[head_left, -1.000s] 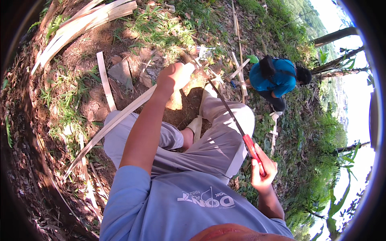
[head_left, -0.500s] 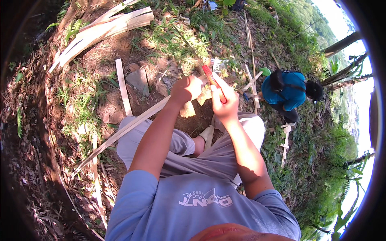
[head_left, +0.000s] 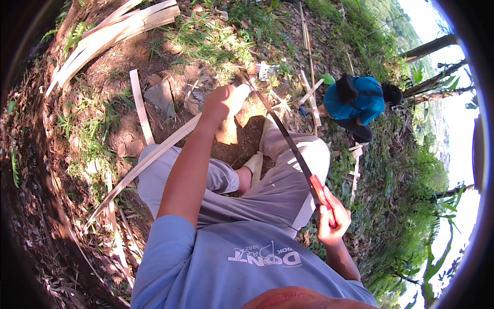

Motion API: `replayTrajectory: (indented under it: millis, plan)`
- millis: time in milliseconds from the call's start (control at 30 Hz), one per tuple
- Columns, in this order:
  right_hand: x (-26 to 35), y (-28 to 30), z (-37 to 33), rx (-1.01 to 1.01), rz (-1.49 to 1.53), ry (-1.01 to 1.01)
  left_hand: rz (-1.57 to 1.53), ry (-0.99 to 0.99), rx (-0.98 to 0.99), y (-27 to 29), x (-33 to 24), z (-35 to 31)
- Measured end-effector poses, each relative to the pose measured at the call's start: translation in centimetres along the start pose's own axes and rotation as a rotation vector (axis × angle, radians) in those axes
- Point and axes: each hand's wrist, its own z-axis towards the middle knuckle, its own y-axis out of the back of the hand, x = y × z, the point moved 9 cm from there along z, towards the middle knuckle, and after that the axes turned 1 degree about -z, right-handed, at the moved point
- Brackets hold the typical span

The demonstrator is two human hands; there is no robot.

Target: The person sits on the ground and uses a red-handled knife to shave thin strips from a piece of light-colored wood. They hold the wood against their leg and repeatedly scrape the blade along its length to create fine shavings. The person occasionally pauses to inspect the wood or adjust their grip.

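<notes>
The person sits on bare earth, the left hand (head_left: 222, 101) closed around the upper end of a long pale bamboo strip (head_left: 149, 159) that slants down past the left knee to the ground. The right hand (head_left: 332, 222) grips the red handle of a long dark blade (head_left: 280, 131), drawn back beside the right thigh, its tip near the strip's held end. Judging by the finished flat slats (head_left: 110, 36) stacked at the ground's far left edge, several are already split; this strip looks part-worked, thin, smooth and fibrous. Loose offcuts (head_left: 140, 105) lie about. Another person in blue (head_left: 355, 103) crouches well apart.
</notes>
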Motion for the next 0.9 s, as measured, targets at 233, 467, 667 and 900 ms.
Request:
replayTrajectory:
  millis: [233, 467, 667, 900]
  plan:
    - [-1.0, -2.7, 4.9, -0.029, 0.099, -0.009, -0.036, 0.126, 0.026, 4.8, 4.0, -1.4]
    - [4.8, -5.8, 4.0, 0.2, 0.202, 0.092, -0.148, 0.194, 0.047, 5.9, 7.3, -5.1]
    - [7.3, -9.1, 1.9, 0.394, 0.2, 0.142, -0.074, 0.128, -0.067, 6.1, 7.3, -5.1]
    - [5.4, -9.4, 0.7, 0.536, 0.207, 0.087, -0.128, 0.157, 0.072, 5.4, 7.3, -4.8]
